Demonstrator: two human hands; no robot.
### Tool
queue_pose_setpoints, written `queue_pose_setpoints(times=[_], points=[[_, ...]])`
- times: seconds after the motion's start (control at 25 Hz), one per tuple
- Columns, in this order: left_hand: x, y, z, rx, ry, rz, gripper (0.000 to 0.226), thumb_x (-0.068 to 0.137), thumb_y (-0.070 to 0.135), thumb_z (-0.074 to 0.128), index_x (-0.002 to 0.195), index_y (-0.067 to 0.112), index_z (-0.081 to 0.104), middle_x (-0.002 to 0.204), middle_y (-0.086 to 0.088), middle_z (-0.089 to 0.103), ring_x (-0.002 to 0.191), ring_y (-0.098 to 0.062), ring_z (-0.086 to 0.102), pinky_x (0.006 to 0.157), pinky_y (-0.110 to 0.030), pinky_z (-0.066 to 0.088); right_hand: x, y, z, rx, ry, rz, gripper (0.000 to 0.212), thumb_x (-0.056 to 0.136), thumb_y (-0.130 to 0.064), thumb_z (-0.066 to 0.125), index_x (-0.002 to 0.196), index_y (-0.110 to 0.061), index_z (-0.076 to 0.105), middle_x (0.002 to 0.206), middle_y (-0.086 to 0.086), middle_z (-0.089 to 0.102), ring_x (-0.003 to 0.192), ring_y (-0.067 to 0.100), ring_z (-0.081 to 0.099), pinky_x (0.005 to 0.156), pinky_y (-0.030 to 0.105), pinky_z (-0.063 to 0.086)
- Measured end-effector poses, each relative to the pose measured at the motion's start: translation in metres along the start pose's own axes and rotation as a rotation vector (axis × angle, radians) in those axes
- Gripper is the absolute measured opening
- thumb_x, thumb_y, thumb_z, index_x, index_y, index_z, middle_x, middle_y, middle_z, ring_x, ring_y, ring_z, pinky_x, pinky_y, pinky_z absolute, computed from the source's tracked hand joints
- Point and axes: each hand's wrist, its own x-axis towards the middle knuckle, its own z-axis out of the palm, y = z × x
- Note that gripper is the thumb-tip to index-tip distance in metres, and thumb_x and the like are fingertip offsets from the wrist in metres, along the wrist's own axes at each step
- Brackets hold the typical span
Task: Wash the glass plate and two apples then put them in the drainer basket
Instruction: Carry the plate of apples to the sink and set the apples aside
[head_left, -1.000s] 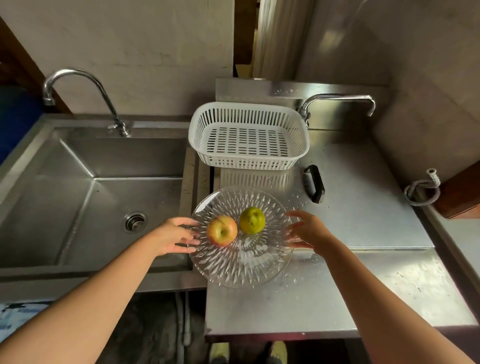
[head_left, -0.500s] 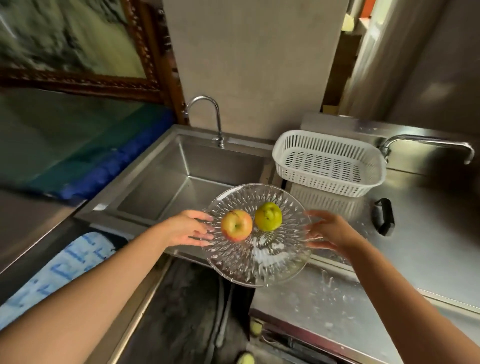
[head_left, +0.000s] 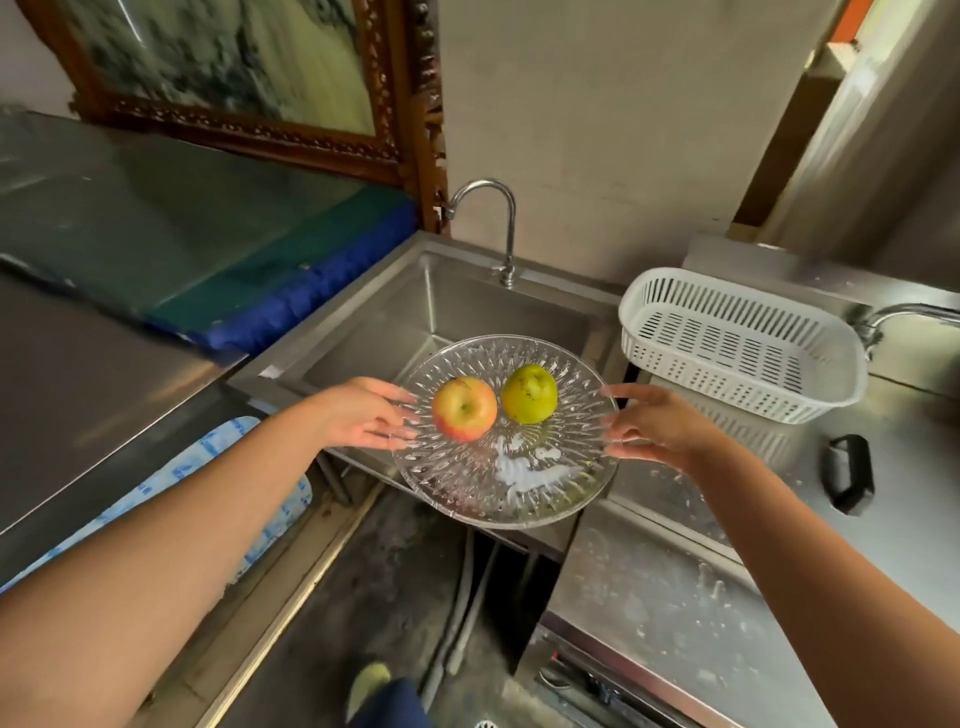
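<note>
A clear cut-glass plate (head_left: 519, 483) hangs in the air over the front edge of the steel sink (head_left: 395, 317). My left hand (head_left: 363, 413) grips its left rim and my right hand (head_left: 657, 426) grips its right rim. On the plate lie a red-yellow apple (head_left: 464, 409) on the left and a green apple (head_left: 529, 394) on the right, close together. The white drainer basket (head_left: 779, 384) stands on the counter to the right of the sink and holds nothing.
A curved tap (head_left: 493, 208) rises behind the sink. A second tap (head_left: 904, 314) sits at the far right. A black brush (head_left: 848, 473) lies on the wet steel counter (head_left: 675, 597). A framed picture (head_left: 249, 78) leans against the wall at left above a blue-edged pad (head_left: 291, 306).
Both hands have lifted the plate with the apples off the counter and carried it left, over the sink's front edge. The view has swung left as well.
</note>
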Motion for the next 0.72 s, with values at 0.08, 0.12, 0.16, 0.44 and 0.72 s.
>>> queue_pose_setpoints(times=[0.08, 0.12, 0.16, 0.44, 0.72], points=[[0.015, 0.004, -0.017, -0.019, 0.009, 0.006, 0.044, 0.085, -0.017, 0.048, 0.124, 0.003, 0.050, 0.112, -0.015, 0.061, 0.085, -0.023, 0.065, 0.077, -0.036, 0.052, 0.021, -0.011, 0.010, -0.007, 0.006, 0.001, 0.054, 0.075, 0.018, 0.054, 0.114, -0.020, 0.058, 0.103, 0.012, 0.062, 0.087, 0.023, 0.064, 0.057, 0.025, 0.056], [0.027, 0.007, -0.027, -0.024, 0.009, 0.004, 0.045, 0.085, -0.017, 0.048, 0.125, 0.003, 0.050, 0.115, -0.017, 0.060, 0.085, -0.023, 0.065, 0.077, -0.036, 0.052, 0.034, -0.016, 0.016, 0.001, 0.011, 0.005, 0.052, 0.075, 0.018, 0.054, 0.109, -0.021, 0.059, 0.102, 0.012, 0.062, 0.086, 0.022, 0.065, 0.056, 0.025, 0.056], [0.037, 0.009, -0.035, -0.026, 0.006, 0.004, 0.046, 0.085, -0.016, 0.048, 0.127, 0.003, 0.049, 0.117, -0.017, 0.059, 0.084, -0.023, 0.065, 0.075, -0.035, 0.052, 0.043, -0.021, 0.021, 0.008, 0.018, 0.005, 0.050, 0.075, 0.017, 0.054, 0.105, -0.022, 0.060, 0.103, 0.012, 0.062, 0.086, 0.022, 0.065, 0.056, 0.025, 0.056], [0.135, 0.055, -0.113, 0.023, -0.073, 0.016, 0.055, 0.084, -0.015, 0.050, 0.133, 0.009, 0.044, 0.120, -0.016, 0.058, 0.082, -0.021, 0.066, 0.063, -0.029, 0.058, 0.117, -0.045, 0.072, 0.145, 0.155, 0.004, 0.053, 0.078, 0.015, 0.054, 0.121, -0.017, 0.057, 0.095, 0.011, 0.061, 0.084, 0.025, 0.062, 0.069, 0.035, 0.055], [0.230, 0.083, -0.143, 0.110, -0.089, -0.003, 0.063, 0.080, -0.021, 0.048, 0.133, 0.013, 0.045, 0.115, -0.012, 0.063, 0.081, -0.020, 0.064, 0.071, -0.032, 0.056, 0.179, -0.047, 0.109, 0.276, 0.333, 0.062, 0.049, 0.080, 0.014, 0.053, 0.120, -0.014, 0.056, 0.085, 0.009, 0.060, 0.068, 0.020, 0.062, 0.058, 0.031, 0.055]])
